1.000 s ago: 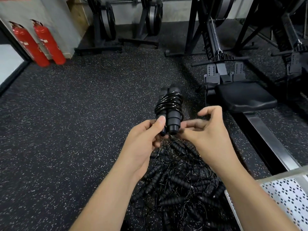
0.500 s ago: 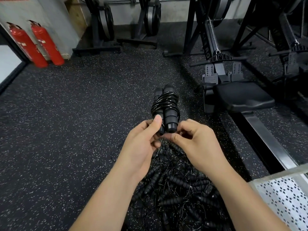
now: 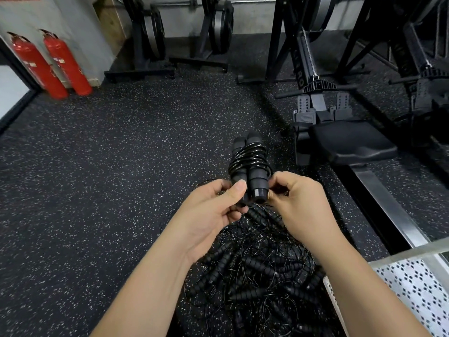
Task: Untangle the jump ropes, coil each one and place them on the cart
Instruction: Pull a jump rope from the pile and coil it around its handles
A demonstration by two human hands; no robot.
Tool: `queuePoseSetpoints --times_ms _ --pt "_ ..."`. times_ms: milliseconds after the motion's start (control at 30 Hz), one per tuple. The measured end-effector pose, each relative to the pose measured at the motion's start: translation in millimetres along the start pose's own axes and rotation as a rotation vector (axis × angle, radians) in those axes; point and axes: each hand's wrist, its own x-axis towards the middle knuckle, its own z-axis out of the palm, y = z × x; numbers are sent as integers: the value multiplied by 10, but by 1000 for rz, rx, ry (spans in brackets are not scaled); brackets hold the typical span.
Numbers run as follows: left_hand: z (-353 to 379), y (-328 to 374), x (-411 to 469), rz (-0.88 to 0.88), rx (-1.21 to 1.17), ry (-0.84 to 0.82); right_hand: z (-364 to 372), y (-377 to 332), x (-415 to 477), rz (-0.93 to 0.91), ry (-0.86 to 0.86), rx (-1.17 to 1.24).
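Note:
A coiled black jump rope (image 3: 250,164), its cord wound around two foam handles held side by side, stands upright in front of me. My left hand (image 3: 213,210) grips the lower ends of the handles, thumb pressed on the front. My right hand (image 3: 298,203) has its fingers curled and pinches the cord beside the right handle's end. Below my hands, a tangled pile of black jump ropes (image 3: 257,271) with several handles lies on the floor. A corner of the white perforated cart (image 3: 413,285) shows at the lower right.
A rowing machine (image 3: 349,142) with a black seat and a metal rail stands close on the right. Weight racks (image 3: 150,45) line the back wall and two red fire extinguishers (image 3: 51,64) stand at the far left. Speckled rubber floor (image 3: 109,166) stretches to the left.
My right hand's raised fingers have curled down and closed in on the cord at the handle ends. The coiled rope stays upright in my left hand.

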Motion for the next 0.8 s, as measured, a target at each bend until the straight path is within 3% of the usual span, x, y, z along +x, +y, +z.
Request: queuePoseSetpoints --times_ms 267,400,467,600,800 --pt "31 16 -23 -77 1 -91 52 -39 11 -96 134 -149" --pt "0 53 -31 -13 119 -58 18 -40 -9 -131 143 -159" --pt "-15 88 -57 67 207 -20 -14 -71 -17 -65 82 8" --pt "-22 145 -117 193 407 54 -26 -321 -119 243 80 549" --pt "148 261 -323 289 724 82 -154 -508 -252 374 10 630"
